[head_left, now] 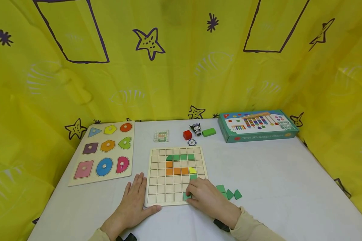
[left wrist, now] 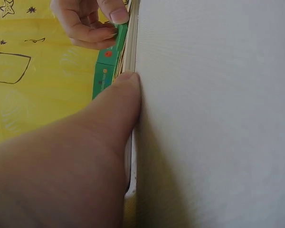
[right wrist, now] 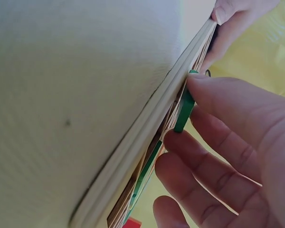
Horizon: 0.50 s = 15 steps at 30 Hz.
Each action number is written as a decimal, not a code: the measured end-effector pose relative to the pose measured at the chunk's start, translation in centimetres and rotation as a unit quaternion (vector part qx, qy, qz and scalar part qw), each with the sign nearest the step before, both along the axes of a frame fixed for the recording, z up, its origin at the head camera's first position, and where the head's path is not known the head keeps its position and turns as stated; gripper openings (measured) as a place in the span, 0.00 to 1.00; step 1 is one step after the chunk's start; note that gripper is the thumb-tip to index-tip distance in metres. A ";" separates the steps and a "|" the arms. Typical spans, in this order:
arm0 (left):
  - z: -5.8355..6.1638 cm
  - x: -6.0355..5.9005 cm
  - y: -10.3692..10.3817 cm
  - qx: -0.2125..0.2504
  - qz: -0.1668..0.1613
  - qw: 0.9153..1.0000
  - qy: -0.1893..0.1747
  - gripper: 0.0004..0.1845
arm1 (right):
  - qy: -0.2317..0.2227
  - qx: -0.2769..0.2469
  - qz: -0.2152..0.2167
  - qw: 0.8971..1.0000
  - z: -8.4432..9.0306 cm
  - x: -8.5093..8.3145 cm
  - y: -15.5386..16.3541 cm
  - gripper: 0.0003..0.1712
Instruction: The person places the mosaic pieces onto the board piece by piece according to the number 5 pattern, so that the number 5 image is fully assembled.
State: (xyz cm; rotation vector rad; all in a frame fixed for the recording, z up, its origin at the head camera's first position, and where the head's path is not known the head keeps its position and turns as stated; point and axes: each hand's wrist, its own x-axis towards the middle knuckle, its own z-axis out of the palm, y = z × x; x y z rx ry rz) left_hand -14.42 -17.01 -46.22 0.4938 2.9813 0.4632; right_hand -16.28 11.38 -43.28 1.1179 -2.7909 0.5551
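Even, diffuse light fills the head view, tinted warm by the yellow star-printed cloth backdrop [head_left: 181, 67]. No glare shows on the white tabletop [head_left: 274, 187]; only soft, short shadows sit under the hands at 6 o'clock. The centre is sharp, while straight lines bow toward the 3 and 9 o'clock edges. Both wrist views are bright but soft: the left thumb [left wrist: 114, 109] and the right fingers [right wrist: 218, 156] are blurred from closeness.

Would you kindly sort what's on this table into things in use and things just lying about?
In use: grid board, green tile pinched by right hand, left hand steadying board, spare green tiles.
Lying about: shape puzzle, game box, red cube, figurine, green block.
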 end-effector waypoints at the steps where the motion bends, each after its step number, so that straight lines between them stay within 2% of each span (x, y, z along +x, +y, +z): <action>1: 0.0 0.0 0.0 0.000 0.000 1.000 0.002 0.62 | 0.002 0.000 -0.001 1.000 0.0 0.0 0.0 0.08; 15: -0.2 0.0 0.0 -0.002 0.000 1.000 0.006 0.62 | -0.006 0.002 0.001 1.000 0.4 0.4 0.2 0.00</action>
